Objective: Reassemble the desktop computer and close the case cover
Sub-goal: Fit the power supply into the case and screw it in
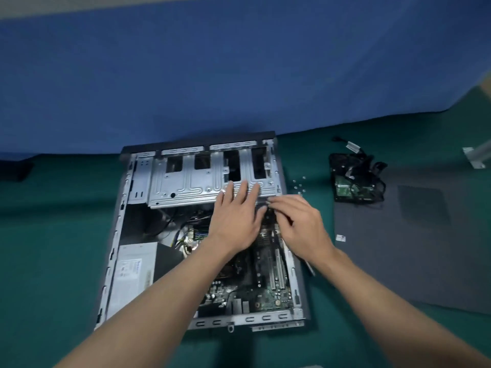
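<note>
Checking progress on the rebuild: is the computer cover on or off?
Off. The case lies open, circuit board showing; the dark cover lies flat beside it.

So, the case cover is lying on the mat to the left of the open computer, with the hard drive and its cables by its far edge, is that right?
Not quite: the head view shows the case cover on the mat to the right of the open computer, not the left. The hard drive and its cables do lie by its far edge.
</note>
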Demonstrator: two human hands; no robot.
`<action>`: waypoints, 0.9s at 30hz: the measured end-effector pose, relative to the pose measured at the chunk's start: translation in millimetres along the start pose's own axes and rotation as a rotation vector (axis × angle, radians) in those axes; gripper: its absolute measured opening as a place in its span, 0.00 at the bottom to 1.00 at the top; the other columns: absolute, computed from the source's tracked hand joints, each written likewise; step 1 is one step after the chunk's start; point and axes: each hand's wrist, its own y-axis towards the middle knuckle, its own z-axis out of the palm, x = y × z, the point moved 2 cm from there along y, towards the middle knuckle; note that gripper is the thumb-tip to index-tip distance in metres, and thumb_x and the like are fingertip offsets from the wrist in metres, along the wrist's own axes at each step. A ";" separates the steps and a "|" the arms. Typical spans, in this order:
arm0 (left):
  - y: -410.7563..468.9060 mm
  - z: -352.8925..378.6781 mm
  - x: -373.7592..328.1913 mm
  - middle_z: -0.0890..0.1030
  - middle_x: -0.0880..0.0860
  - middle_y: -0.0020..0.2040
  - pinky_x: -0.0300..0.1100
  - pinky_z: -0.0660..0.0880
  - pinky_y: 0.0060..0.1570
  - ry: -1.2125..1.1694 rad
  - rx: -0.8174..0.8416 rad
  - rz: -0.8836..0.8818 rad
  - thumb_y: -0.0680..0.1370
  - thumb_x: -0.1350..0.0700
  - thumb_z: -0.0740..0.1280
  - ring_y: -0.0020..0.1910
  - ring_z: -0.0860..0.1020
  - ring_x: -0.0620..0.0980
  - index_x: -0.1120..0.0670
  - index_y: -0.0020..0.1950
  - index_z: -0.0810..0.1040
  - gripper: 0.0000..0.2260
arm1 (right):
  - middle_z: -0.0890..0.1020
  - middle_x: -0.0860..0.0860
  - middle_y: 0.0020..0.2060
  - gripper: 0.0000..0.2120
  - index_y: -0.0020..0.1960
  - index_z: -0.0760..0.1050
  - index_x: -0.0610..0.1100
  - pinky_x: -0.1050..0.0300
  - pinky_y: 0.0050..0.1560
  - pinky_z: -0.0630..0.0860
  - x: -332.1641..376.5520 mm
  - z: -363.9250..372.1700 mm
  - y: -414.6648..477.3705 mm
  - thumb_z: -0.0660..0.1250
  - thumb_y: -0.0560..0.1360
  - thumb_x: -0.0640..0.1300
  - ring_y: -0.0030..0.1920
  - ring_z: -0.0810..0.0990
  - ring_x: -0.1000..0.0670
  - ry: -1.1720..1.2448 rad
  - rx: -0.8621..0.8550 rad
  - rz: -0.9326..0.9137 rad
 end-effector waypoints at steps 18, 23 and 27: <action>41.0 -35.7 -50.7 0.44 0.69 0.76 0.60 0.52 0.72 0.021 0.468 -0.232 0.79 0.37 0.58 0.75 0.43 0.72 0.60 0.77 0.54 0.36 | 0.80 0.36 0.50 0.09 0.53 0.79 0.36 0.45 0.51 0.77 -153.0 41.6 34.7 0.63 0.76 0.36 0.52 0.77 0.35 -0.244 0.420 0.616; 45.6 -37.1 -52.1 0.47 0.70 0.76 0.59 0.54 0.72 0.019 0.472 -0.245 0.79 0.37 0.60 0.75 0.45 0.70 0.61 0.74 0.59 0.34 | 0.80 0.36 0.50 0.10 0.51 0.79 0.35 0.44 0.51 0.77 -159.8 45.7 39.1 0.60 0.77 0.35 0.50 0.77 0.35 -0.253 0.424 0.628; 44.9 -35.0 -48.4 0.52 0.70 0.75 0.58 0.58 0.71 0.031 0.450 -0.239 0.78 0.36 0.60 0.75 0.49 0.69 0.60 0.73 0.62 0.34 | 0.83 0.42 0.46 0.06 0.47 0.82 0.41 0.51 0.50 0.77 -147.9 36.0 38.6 0.67 0.76 0.41 0.49 0.80 0.40 -0.031 0.282 0.796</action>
